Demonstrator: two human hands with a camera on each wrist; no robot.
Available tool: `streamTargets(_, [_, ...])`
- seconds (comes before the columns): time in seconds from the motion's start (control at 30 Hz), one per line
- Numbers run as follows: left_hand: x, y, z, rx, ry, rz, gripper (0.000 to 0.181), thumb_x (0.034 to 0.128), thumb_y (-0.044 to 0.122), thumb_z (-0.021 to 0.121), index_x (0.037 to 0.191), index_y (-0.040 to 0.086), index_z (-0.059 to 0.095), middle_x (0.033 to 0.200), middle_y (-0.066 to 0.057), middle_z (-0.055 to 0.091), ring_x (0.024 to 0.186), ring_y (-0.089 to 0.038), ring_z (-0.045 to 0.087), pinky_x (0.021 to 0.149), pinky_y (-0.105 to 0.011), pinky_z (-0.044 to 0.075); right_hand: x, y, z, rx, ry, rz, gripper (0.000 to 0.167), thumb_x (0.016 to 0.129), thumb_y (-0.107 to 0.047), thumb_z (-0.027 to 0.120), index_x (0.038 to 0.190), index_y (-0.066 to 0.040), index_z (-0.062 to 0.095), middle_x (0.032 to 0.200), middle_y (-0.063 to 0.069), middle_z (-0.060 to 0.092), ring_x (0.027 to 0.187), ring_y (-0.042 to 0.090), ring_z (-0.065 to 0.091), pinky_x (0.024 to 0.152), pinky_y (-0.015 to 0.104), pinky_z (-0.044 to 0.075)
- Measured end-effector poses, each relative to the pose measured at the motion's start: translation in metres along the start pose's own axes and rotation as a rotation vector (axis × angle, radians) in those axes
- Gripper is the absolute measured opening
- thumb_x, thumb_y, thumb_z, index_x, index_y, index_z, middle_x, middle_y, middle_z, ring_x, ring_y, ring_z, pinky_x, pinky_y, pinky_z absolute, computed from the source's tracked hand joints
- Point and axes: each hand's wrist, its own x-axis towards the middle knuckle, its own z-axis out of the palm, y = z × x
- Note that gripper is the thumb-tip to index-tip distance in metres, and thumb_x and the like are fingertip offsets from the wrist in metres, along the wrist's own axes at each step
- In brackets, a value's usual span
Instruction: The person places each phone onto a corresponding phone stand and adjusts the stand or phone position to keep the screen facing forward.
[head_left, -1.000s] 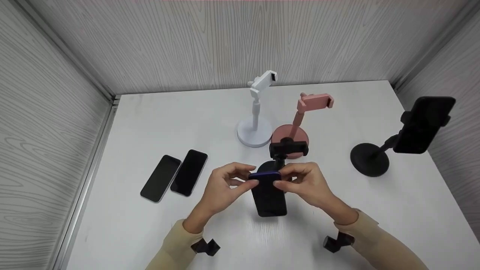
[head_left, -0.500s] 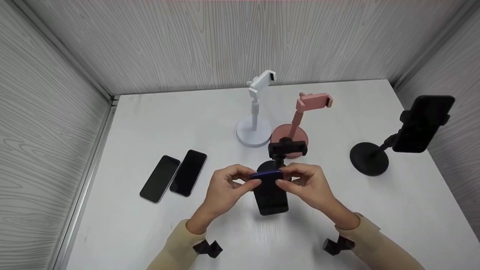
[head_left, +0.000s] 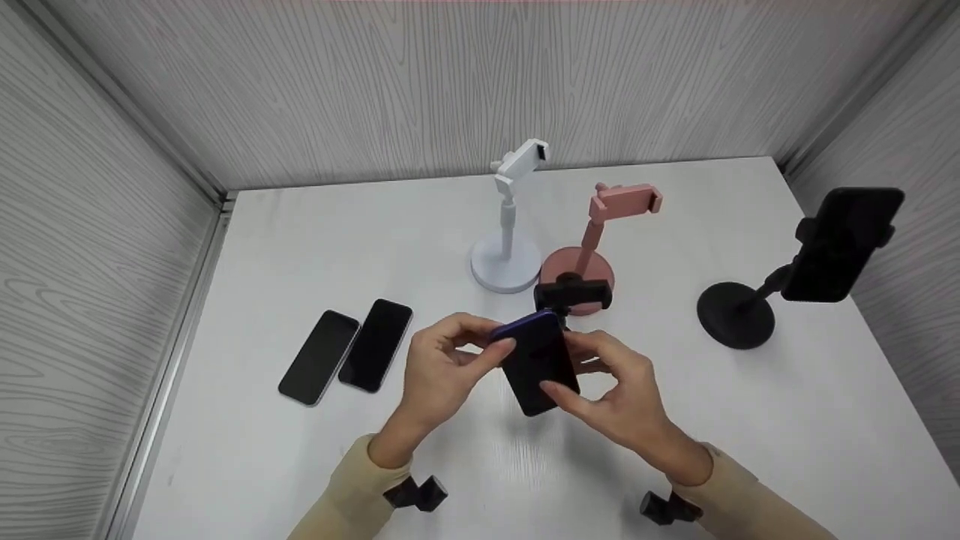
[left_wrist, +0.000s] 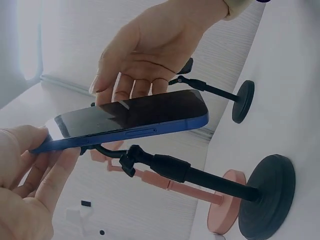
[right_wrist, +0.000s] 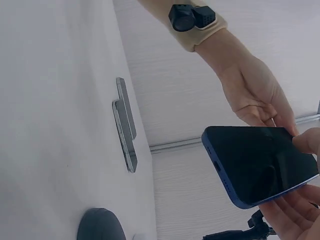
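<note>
A dark-screened blue smartphone [head_left: 538, 364] hangs tilted above the table, with its blue edge also visible in the left wrist view. My left hand [head_left: 442, 367] pinches its upper left corner, thumb in front and fingers behind. My right hand [head_left: 619, 386] holds it at the right side; the thumb overlaps the screen near the lower end and the fingers pass behind. Just beyond the phone stands a black phone stand [head_left: 574, 294] with a vacant clamp; its base is mostly hidden in the head view but plain in the left wrist view.
Two smartphones, an outer one [head_left: 319, 358] and an inner one [head_left: 376, 346], lie at the left. A white stand [head_left: 507, 266] and a pink stand [head_left: 626, 202] are behind the hands. At the right, another black stand [head_left: 736, 315] carries a smartphone [head_left: 844, 244].
The held phone has turned, its top right corner rising and its lower end lifting. My right hand has slid from the top corner down along the right side. The left hand keeps its pinch.
</note>
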Motion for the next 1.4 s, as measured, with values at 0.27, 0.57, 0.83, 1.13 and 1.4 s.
streamTargets(0.27, [0.003,0.007,0.006,0.017,0.078,0.053,0.016,0.0877,-0.002,0.082,0.102,-0.006,0.074,0.096,-0.022,0.073,0.083,-0.007,0.072,0.068,-0.029,0.067,-0.007,-0.007,0.009,-0.252,0.011,-0.065,0.093,0.071,-0.023,0.100,0.149,0.000,0.054,0.122,0.013,0.068,0.095,0.019,0.073,0.082,0.022,0.064])
streamTargets(0.57, [0.005,0.009,0.013,-0.006,0.108,0.058,0.016,0.0878,-0.003,0.081,0.102,-0.007,0.074,0.097,-0.023,0.074,0.082,-0.006,0.073,0.066,-0.031,0.067,-0.010,-0.008,0.021,-0.463,0.039,-0.085,0.120,0.063,-0.044,0.103,0.155,0.005,0.044,0.123,0.016,0.066,0.101,0.020,0.071,0.085,0.034,0.066])
streamTargets(0.83, [0.005,0.011,0.019,0.018,0.115,0.049,0.016,0.0872,-0.002,0.082,0.101,-0.004,0.075,0.097,-0.019,0.076,0.082,-0.007,0.073,0.065,-0.029,0.066,-0.010,-0.005,0.025,-0.510,0.065,-0.089,0.125,0.058,-0.034,0.106,0.155,0.009,0.039,0.117,0.016,0.068,0.096,0.020,0.069,0.078,0.036,0.065])
streamTargets(1.13, [0.007,0.014,0.025,0.015,0.094,0.051,0.015,0.0889,0.001,0.082,0.102,-0.003,0.076,0.097,-0.017,0.077,0.083,-0.007,0.074,0.065,-0.033,0.067,-0.008,0.001,0.026,-0.399,0.069,-0.027,0.101,0.063,-0.018,0.100,0.144,0.008,0.047,0.126,0.018,0.068,0.106,0.024,0.073,0.089,0.034,0.065])
streamTargets(1.4, [0.014,0.019,0.026,0.036,0.040,0.095,0.018,0.0907,0.003,0.081,0.108,-0.002,0.076,0.100,-0.015,0.078,0.087,-0.010,0.075,0.068,-0.034,0.067,-0.005,0.002,0.028,-0.219,0.109,0.040,0.090,0.066,-0.006,0.096,0.140,0.009,0.047,0.128,0.019,0.069,0.106,0.023,0.070,0.098,0.008,0.052])
